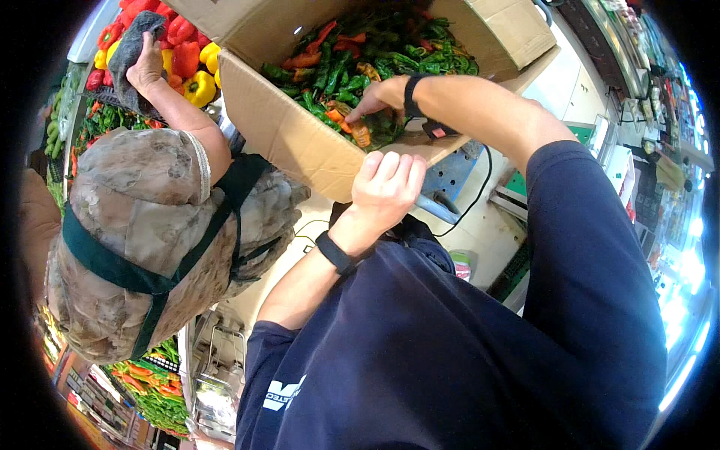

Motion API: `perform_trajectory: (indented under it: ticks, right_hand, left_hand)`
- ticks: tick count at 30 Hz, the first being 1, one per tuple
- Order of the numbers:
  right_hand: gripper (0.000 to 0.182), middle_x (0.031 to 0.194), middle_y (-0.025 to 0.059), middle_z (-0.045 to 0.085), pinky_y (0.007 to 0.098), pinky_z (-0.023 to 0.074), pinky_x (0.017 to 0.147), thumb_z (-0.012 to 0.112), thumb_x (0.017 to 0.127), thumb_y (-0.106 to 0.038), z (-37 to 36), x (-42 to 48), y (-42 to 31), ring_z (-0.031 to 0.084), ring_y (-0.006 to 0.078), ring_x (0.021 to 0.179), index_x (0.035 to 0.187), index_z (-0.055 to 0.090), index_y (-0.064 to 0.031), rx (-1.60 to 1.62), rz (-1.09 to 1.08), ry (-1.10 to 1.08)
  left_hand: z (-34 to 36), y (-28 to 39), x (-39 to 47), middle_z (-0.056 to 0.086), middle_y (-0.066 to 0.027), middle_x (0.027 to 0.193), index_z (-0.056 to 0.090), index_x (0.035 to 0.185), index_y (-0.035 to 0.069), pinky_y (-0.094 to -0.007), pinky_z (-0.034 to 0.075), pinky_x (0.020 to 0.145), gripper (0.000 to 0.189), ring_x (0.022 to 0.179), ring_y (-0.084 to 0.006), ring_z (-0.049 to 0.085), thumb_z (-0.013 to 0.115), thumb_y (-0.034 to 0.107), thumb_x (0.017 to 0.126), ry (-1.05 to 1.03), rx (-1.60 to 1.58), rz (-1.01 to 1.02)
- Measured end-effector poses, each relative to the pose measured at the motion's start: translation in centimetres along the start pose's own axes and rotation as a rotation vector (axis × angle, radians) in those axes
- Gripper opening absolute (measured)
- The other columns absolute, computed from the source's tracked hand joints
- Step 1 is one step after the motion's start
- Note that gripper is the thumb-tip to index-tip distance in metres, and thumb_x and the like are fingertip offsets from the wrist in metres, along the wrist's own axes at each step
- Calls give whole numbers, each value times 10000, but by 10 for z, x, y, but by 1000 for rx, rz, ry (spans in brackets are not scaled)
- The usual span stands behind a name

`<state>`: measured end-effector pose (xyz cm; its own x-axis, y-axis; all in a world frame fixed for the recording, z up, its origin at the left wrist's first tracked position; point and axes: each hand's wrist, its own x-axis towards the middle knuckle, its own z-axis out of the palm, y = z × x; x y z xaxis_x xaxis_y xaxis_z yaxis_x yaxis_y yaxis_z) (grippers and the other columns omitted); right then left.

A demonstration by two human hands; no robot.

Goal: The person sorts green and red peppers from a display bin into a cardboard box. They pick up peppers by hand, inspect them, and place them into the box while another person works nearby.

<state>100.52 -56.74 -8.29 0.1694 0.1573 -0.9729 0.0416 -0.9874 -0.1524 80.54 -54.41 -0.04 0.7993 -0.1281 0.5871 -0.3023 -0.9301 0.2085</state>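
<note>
My left hand (388, 179) is closed around a blue-grey metal cart handle (437, 209), against the near corner of an open cardboard box (292, 147). My right hand (378, 101) reaches into the box. One finger touches an orange pepper (339, 119) near the box's front wall, and another finger is apart from it. The hand's underside is hidden, so a grip on a pepper cannot be made out. Long green peppers (339, 70) fill much of the box, mixed with red and orange ones, some wrinkled.
At my left, a person in a patterned top (135, 180) with dark green straps holds a grey cloth (132, 56) over red and yellow bell peppers (199, 89). A blue perforated cart platform (450, 175) and a black cable (485, 185) lie below the box.
</note>
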Motion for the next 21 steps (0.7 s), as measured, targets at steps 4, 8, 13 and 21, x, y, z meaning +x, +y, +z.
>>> perform_trajectory:
  ticks: [4, 8, 13, 21]
  right_hand:
    - [574, 1093, 188, 629, 460, 600, 728, 848, 634, -362, 25, 8, -6, 645, 313, 961, 995, 637, 31, 40, -43, 285]
    - [429, 1070, 151, 686, 447, 612, 670, 841, 662, -292, 26, 9, -7, 681, 280, 907, 939, 718, 12, 29, -110, 254]
    - [422, 1132, 156, 695, 472, 619, 691, 829, 715, -226, 22, 11, -7, 687, 298, 952, 1032, 715, 29, 8, -71, 282]
    - [257, 878, 78, 704, 398, 491, 675, 744, 752, -217, -42, -51, -17, 626, 243, 760, 886, 710, -1, -64, -344, 322]
  left_hand:
    - [0, 1, -1, 436, 7, 656, 584, 756, 137, -295, 381, 689, 69, 654, -148, 463, 631, 140, 706, -9, 10, 2]
    - [7, 2, -4, 446, 13, 664, 588, 761, 143, -293, 385, 713, 72, 668, -144, 471, 638, 137, 709, 16, -1, -6]
    - [3, 5, -6, 453, 14, 668, 591, 769, 140, -295, 389, 716, 75, 671, -144, 475, 656, 135, 732, 7, -4, 12]
    - [-3, 6, -8, 483, 5, 694, 603, 819, 121, -320, 391, 736, 152, 700, -167, 496, 704, 176, 721, -10, 5, 10]
